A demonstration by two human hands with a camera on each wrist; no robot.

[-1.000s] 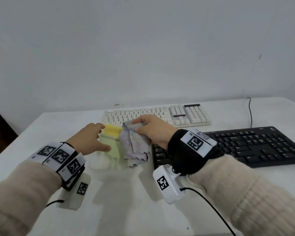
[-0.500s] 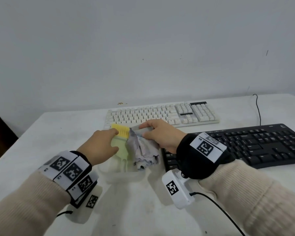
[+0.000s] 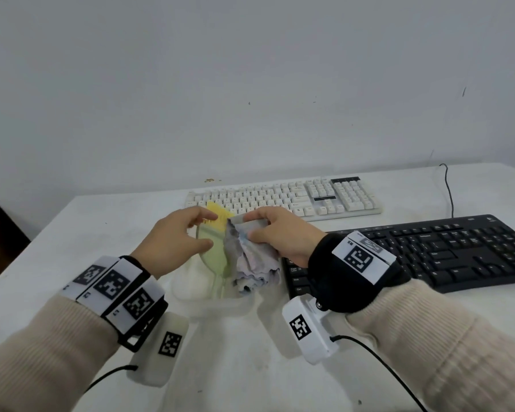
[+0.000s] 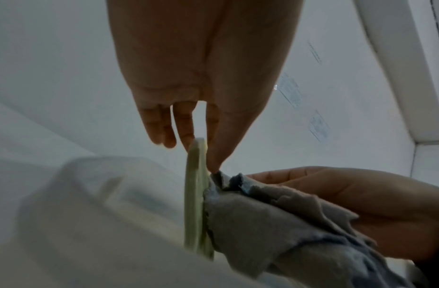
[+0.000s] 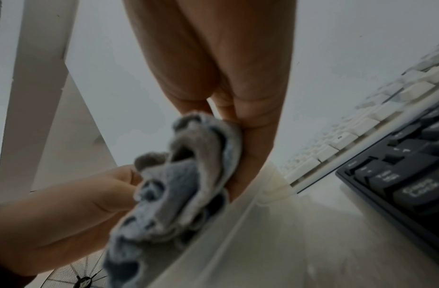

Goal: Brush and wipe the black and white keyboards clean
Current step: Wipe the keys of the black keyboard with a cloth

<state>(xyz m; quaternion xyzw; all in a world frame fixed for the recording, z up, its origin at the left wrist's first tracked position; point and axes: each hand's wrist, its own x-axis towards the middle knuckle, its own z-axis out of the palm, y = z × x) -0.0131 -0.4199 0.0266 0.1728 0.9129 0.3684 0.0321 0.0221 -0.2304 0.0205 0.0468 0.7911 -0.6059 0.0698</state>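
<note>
- Pinching the green brush (image 3: 213, 254) in my left hand (image 3: 173, 239), yellow bristles up; right hand (image 3: 280, 233) clamped on the grey cloth (image 3: 250, 263) beside it.
- Both sit over a translucent container (image 3: 191, 288) on the tabletop (image 3: 250, 367).
- White keyboard (image 3: 283, 197) behind, black keyboard (image 3: 428, 251) right, partly hidden by my right wrist.

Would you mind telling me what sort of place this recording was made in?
Probably a plain indoor workroom or office set up for recording: a white table against a bare, scuffed wall, holding only a white keyboard, a black keyboard and cleaning tools.
</note>
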